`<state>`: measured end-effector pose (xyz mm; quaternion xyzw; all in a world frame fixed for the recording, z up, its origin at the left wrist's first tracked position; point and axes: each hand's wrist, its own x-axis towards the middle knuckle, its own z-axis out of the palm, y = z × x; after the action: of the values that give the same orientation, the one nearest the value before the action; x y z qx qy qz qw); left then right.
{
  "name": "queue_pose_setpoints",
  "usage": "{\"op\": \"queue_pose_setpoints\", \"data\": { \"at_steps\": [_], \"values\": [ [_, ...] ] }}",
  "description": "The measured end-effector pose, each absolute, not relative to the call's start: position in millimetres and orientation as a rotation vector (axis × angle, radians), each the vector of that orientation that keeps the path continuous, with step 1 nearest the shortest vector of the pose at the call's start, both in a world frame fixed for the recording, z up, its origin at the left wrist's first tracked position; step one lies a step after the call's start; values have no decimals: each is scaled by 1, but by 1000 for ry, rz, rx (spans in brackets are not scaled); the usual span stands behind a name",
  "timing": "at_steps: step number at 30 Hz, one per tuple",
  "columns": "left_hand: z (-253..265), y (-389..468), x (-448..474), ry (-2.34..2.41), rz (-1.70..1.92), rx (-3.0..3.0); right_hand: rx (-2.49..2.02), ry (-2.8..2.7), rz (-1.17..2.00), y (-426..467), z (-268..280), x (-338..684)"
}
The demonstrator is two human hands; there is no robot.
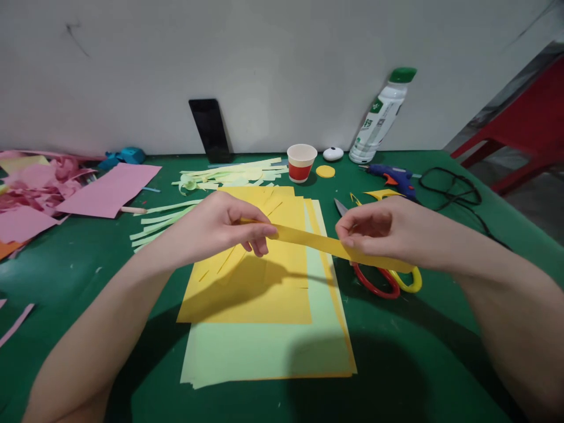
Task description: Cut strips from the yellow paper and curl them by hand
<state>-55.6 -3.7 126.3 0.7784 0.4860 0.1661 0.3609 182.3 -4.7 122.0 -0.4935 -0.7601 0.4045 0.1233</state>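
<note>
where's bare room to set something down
Bare green table shows between pink paper and left forearm, and nearside of scissors, right of paper stack. Crowded: the back, with cup and glue gun, and beneath the yellow strip.

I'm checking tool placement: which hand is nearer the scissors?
The right hand. It is above the scissors, hiding part of them from view; the left hand is farther off to their left, over the yellow sheets.
</note>
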Motion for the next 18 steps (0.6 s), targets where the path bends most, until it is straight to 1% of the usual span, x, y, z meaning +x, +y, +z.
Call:
{"op": "queue_pose_setpoints", "data": {
  "at_steps": [7, 13, 18],
  "values": [
    [134, 6, -81, 1398, 507, 2020, -1492, -2152, 1164, 1, 127, 198],
    [130, 9, -77, 1351, 363, 2037, -1320, -2146, 1135, -8, 120, 179],
    [121, 0, -53, 1242, 306, 2083, -1302, -2109, 1128, -16, 115, 159]
  ]
}}
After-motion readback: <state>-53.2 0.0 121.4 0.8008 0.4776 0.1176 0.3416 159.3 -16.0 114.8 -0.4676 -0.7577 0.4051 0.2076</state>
